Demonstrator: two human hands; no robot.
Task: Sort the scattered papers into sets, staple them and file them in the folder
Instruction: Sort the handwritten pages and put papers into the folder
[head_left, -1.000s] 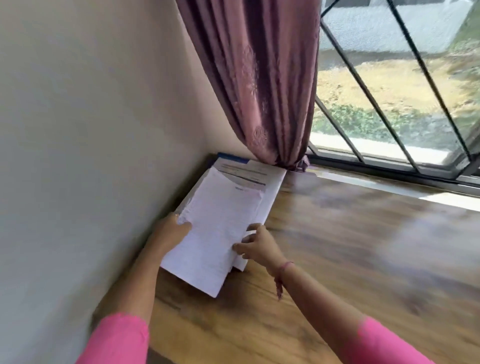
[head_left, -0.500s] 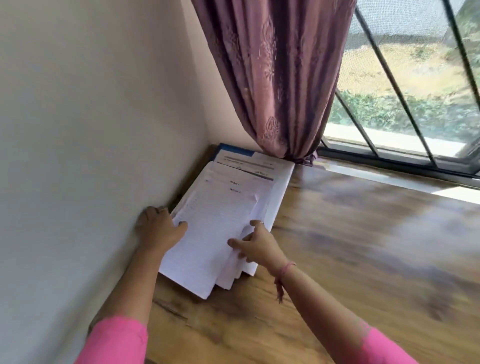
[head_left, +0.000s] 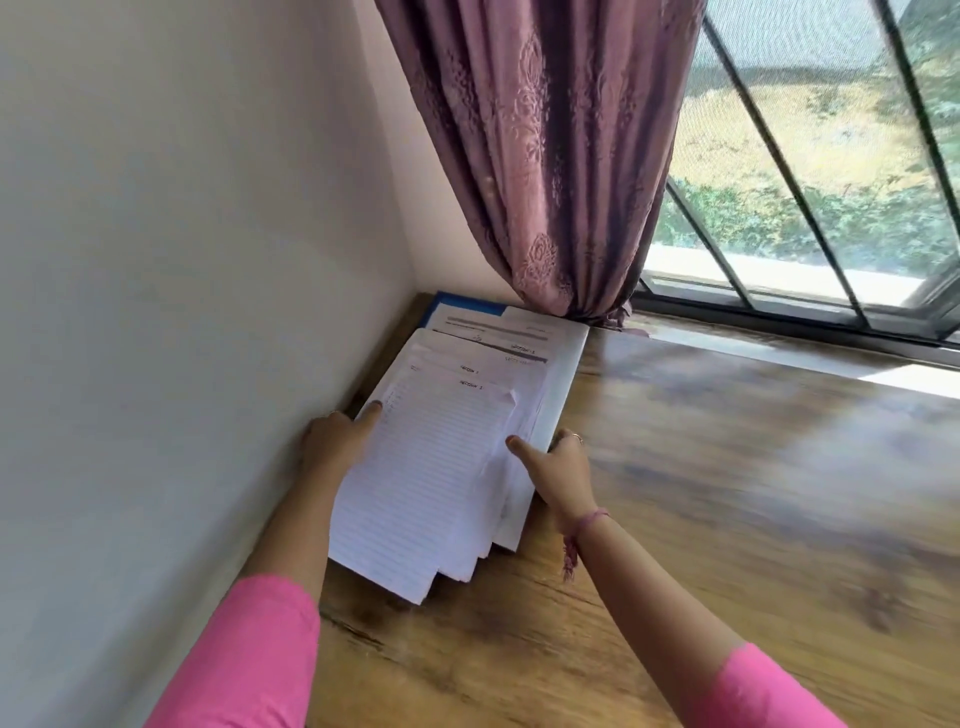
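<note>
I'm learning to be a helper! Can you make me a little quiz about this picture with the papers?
1. True or false: the stack of papers lies in the corner beside the wall.
2. What hangs above the papers' far end? A) curtain B) towel C) lamp
3. Which hand wears a wrist thread?

Key: 1 true. 2 A. 3 The right hand; the left hand wears none.

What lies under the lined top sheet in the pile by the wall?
Under the lined top sheet more white sheets fan out, over a blue folder corner. Their number, and most of the folder, are covered.
</note>
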